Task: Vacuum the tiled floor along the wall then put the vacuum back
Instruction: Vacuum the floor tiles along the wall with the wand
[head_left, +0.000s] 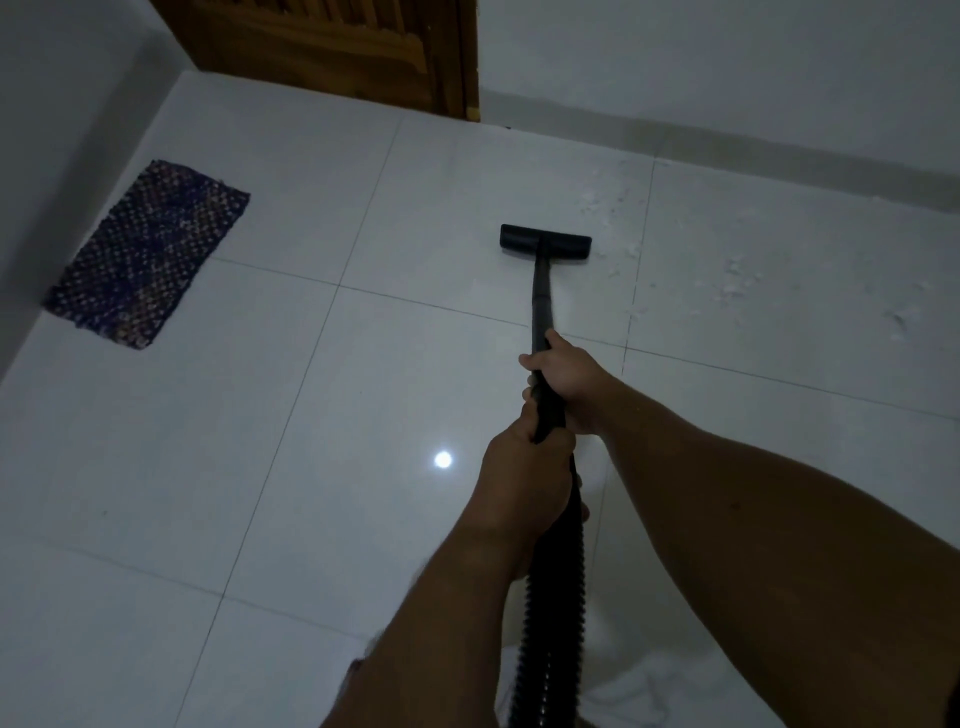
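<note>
Head view looks down on a white tiled floor (322, 415) lit dimly, with a bright spot of reflected light (443, 460) on the tile just left of the hands. Both hands hold a black vacuum wand (540, 306) that slopes away to a flat black floor nozzle (545, 240), which rests on the tiles a little short of the far wall (727, 67). The right hand (569, 382) grips the wand higher up, fingers curled tight round the tube; the left hand (524, 483) is clamped round it just behind, where the wand meets the ribbed black hose (550, 623), which runs down between the forearms and off the bottom edge. White crumbs and dust (737, 280) lie scattered to the right of the nozzle, spreading along the skirting at the foot of the far wall. Left of the nozzle the tiles run bare to a dark woven mat (150, 254), which lies against the left wall (62, 130), well apart from the nozzle. A wooden door (332, 47) stands at the far corner, between the two walls. Pale cloth (649, 691) shows at the bottom edge, beside the hose.
</note>
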